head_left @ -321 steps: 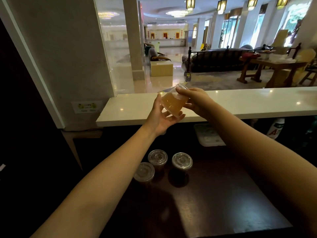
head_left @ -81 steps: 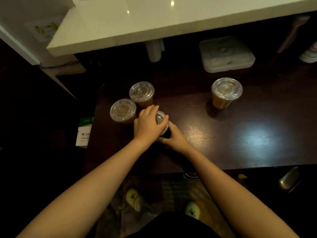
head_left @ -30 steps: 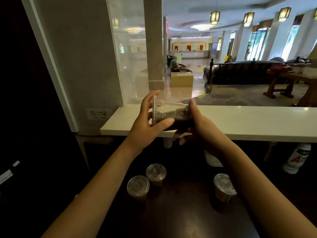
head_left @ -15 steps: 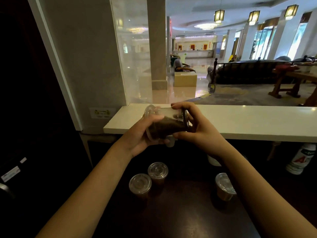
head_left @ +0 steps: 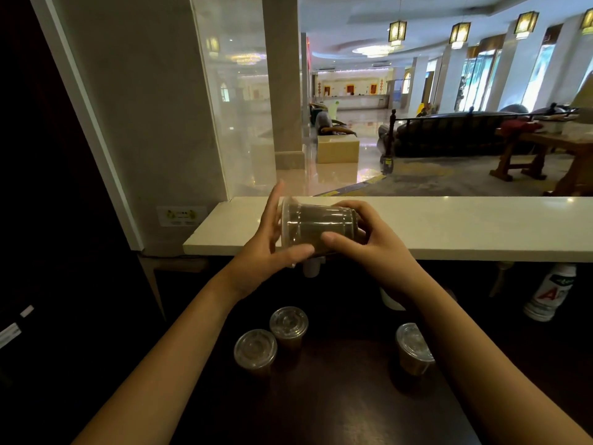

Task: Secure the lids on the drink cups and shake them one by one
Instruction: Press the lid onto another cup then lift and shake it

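Both hands are up at chest height in front of the white ledge (head_left: 449, 226), and the cup (head_left: 317, 229) lies between them on its side. Its long axis runs left to right, nearly level: the lid (head_left: 284, 224) points to the person's left, the base to the right. Dark drink fills most of it.

The left hand (head_left: 266, 248) is at the lid end, fingers spread and reaching up past the rim, palm flat toward the lid, thumb tucked under the cup's lower edge. It looks like a cap on that end more than a grip. The right hand (head_left: 369, 239) wraps the base end, fingers curled over the top, thumb pressed along the near side. So the cup is trapped end to end, each hand equally close, one at either pole.

This reads as mid-shake to me. Any push will run along that left-right axis, straight into the left palm, so that palm is what keeps the lid seated if it slips.

Down on the dark counter (head_left: 353, 412), three more lidded cups stand upright: two touching on the left, the near one (head_left: 255, 350) and the far one (head_left: 288, 324), and a third (head_left: 414, 348) well apart on the right, partly behind the right forearm. A white bottle (head_left: 550, 293) stands under the ledge at far right.

Which of the three have had their turn, I can't tell.
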`<control>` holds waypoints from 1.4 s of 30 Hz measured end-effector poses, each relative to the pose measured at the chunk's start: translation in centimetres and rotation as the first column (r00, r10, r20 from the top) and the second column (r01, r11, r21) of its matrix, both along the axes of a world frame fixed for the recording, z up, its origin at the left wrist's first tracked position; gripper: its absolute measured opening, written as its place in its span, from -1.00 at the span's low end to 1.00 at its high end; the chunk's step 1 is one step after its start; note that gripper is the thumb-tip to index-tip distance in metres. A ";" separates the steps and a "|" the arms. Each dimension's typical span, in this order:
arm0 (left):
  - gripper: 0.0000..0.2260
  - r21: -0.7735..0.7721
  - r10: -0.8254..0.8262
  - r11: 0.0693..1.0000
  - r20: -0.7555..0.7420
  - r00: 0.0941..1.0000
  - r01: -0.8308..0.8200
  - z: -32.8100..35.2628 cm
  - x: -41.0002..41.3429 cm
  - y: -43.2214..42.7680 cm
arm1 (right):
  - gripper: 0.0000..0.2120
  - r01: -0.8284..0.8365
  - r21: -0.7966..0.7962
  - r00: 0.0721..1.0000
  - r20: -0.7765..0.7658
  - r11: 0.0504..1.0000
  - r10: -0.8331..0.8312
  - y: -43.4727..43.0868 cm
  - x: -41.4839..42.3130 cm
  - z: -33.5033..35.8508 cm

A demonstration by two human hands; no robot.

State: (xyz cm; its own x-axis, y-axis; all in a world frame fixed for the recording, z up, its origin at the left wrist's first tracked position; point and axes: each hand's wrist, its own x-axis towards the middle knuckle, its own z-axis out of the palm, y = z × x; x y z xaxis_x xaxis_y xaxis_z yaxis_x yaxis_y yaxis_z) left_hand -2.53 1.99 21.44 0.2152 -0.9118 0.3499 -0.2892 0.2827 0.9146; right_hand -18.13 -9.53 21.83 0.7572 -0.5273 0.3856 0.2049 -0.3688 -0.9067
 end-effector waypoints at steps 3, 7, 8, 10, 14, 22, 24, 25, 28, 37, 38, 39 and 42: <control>-0.20 0.035 -0.170 0.980 -0.358 0.918 0.195 0.0 0.3 -0.1 | -0.44 -0.012 -0.133 1.000 0.026 0.991 0.016 0.0 0.0 -0.3; -0.44 0.012 -0.135 0.988 -0.425 0.895 0.155 0.2 -0.5 -0.3 | -0.38 -0.081 -0.192 0.995 0.045 0.978 0.092 -0.1 0.2 -0.2; -0.42 -0.007 -0.093 0.995 -0.401 0.911 0.099 0.2 -0.6 -0.4 | -0.36 -0.100 -0.169 0.994 0.030 0.981 0.107 -0.2 0.2 -0.2; -0.34 -0.043 0.015 0.999 -0.253 0.967 -0.027 0.1 -0.6 -0.4 | -0.41 -0.101 -0.045 0.995 -0.009 0.994 0.101 -0.2 0.2 0.0; -0.27 -0.188 0.213 0.965 0.143 0.967 -0.185 0.5 -1.6 0.2 | -0.42 -0.076 0.193 0.995 -0.045 0.978 0.086 0.3 0.6 -0.2; -0.30 -0.204 0.197 0.968 0.256 0.946 -0.147 2.4 -1.4 1.5 | -0.50 -0.189 0.234 0.973 0.179 0.954 0.149 0.7 0.1 -0.1; -0.37 -0.205 0.256 0.957 0.267 0.929 -0.204 2.2 -1.5 1.4 | -0.44 -0.202 0.252 0.969 0.191 0.946 0.156 0.6 0.1 0.0; -0.39 -0.219 0.298 0.946 0.294 0.908 -0.239 2.0 -1.6 1.2 | -0.45 -0.209 0.280 0.966 0.206 0.937 0.154 0.5 0.1 0.0; -0.41 -0.270 0.384 0.912 0.301 0.873 -0.309 1.2 -2.1 0.6 | -0.44 -0.242 0.371 0.954 0.258 0.897 0.151 0.1 0.6 0.2; -0.21 -0.096 0.341 0.940 0.287 0.895 -0.328 -0.9 -0.6 -2.6 | -0.44 -0.178 0.338 0.981 0.140 0.924 0.137 -3.6 2.5 2.5; -0.22 -0.082 0.342 0.939 0.302 0.890 -0.333 -0.9 -0.4 -3.2 | -0.45 -0.147 0.263 0.988 0.084 0.954 0.129 -4.0 2.7 2.9; -0.24 -0.075 0.342 0.939 0.315 0.885 -0.336 -1.0 -0.2 -3.8 | -0.46 -0.111 0.177 0.994 0.028 0.978 0.108 -4.3 2.9 3.1; -0.24 -0.060 0.342 0.937 0.347 0.873 -0.343 -1.0 0.5 -5.4 | -0.47 -0.057 0.018 0.996 -0.070 0.998 0.058 -4.9 3.6 3.8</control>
